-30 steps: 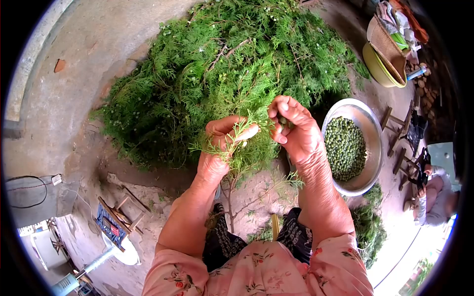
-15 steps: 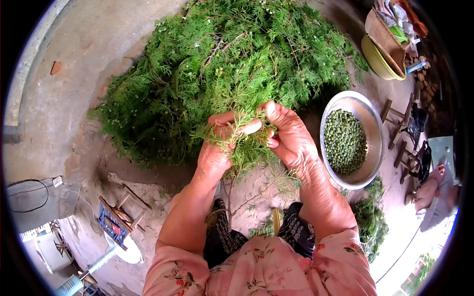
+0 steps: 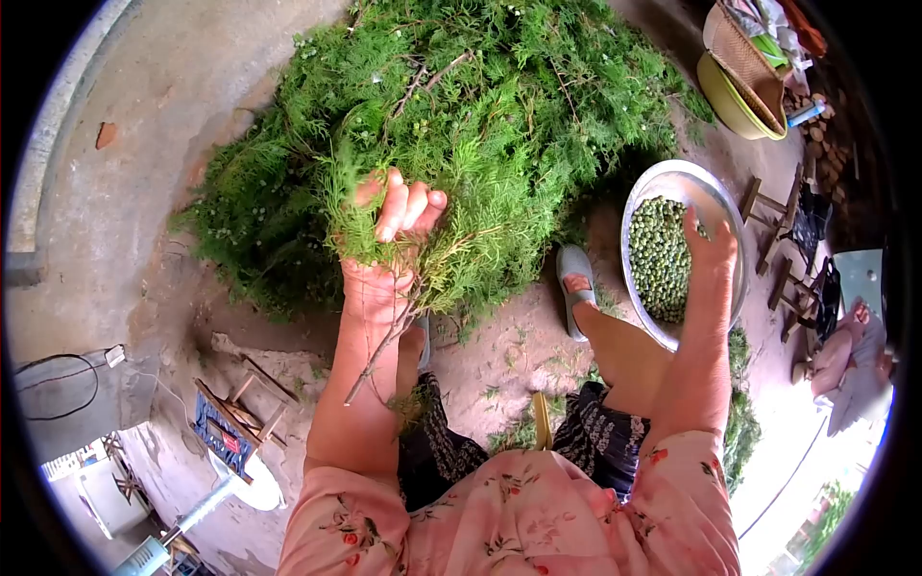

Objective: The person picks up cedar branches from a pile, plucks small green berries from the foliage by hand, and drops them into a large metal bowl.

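My left hand (image 3: 396,226) is closed around a leafy green conifer sprig (image 3: 461,250), its bare woody stem pointing down toward my forearm. The sprig's foliage overlaps the big heap of cut conifer branches (image 3: 509,106) behind it. On the right, my right hand (image 3: 713,240) is over a metal basin (image 3: 663,178), with thumb and fingers apart. Small round green cones (image 3: 659,259) partly fill the basin. Part of the right hand's fingers is blurred, and I see nothing held in it.
A yellow tub (image 3: 730,101) with a woven basket stands at the upper right. Small wooden stools (image 3: 792,298) are beyond the basin. Another stool (image 3: 230,422) is at the lower left. A person (image 3: 850,370) sits at the far right. My shoe (image 3: 574,288) is near the basin.
My hands were together on the sprig in front of me. The right hand has let go and moved right to the basin; the left has shifted slightly left with the sprig.
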The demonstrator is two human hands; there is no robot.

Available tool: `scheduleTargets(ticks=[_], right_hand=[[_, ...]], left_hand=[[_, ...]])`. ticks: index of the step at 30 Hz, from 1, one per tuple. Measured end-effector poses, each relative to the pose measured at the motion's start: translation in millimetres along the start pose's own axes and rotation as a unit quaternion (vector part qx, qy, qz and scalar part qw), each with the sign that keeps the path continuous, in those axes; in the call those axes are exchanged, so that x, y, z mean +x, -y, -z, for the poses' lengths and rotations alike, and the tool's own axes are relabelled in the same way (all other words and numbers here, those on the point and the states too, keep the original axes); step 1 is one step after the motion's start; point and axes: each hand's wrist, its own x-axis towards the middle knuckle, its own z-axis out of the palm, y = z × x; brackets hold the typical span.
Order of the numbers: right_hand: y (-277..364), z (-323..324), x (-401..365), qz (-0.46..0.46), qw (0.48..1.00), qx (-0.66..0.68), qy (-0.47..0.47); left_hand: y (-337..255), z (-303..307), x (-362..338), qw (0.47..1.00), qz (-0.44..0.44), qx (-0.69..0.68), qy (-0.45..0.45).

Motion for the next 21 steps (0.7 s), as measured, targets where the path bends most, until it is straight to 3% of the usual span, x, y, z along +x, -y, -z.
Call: scheduleTargets(ticks=[1, 2, 3, 5, 8, 9, 10, 11, 13, 14, 15, 16, 20, 21], right_hand=[[-29, 8, 35, -0.149, 0.914, 0.376, -0.027], [-33, 6, 34, -0.149, 0.914, 0.378, -0.025], [-37, 6, 32, -0.102, 0.948, 0.303, 0.005], [-46, 13, 23, -0.005, 0.988, 0.143, 0.062], [-51, 19, 12, 0.138, 0.975, -0.106, 0.141], [-31, -1, 0, -0.03, 0.974, 0.134, 0.182], [4, -28, -27, -0.196, 0.887, 0.362, 0.209], [37, -45, -66, -0.16, 0.875, 0.328, 0.318], [77, -64, -134, -0.145, 0.859, 0.172, 0.461], [98, -68, -169, -0.125, 0.867, 0.051, 0.479], [103, -70, -191, -0.123, 0.837, 0.028, 0.532], [98, -75, -203, -0.165, 0.796, 0.052, 0.58], [81, -93, -230, -0.223, 0.774, 0.18, 0.565], [82, -96, -230, -0.221, 0.791, 0.206, 0.532]], left_hand=[[0, 1, 0, 1.0, -0.002, 0.001, 0.002], [0, 0, 0, 0.999, -0.031, 0.026, 0.036], [1, -2, 0, 0.994, -0.06, 0.05, 0.07], [2, -4, 0, 0.995, -0.065, 0.05, 0.055], [2, -5, 2, 0.994, -0.081, 0.05, 0.06], [3, -10, 1, 0.994, -0.081, 0.049, 0.061], [3, -14, 1, 0.996, -0.07, 0.05, 0.029], [3, -16, 1, 0.997, -0.06, 0.051, -0.004], [3, -15, 5, 0.999, -0.037, 0.01, 0.024], [7, -18, 1, 0.998, -0.056, 0.015, -0.011], [9, -20, 0, 0.996, -0.074, 0.02, -0.046], [5, -20, 6, 1.0, -0.026, 0.012, 0.001], [15, -32, 4, 0.992, -0.027, 0.114, -0.044], [19, -38, 1, 0.986, -0.017, 0.118, -0.114]])
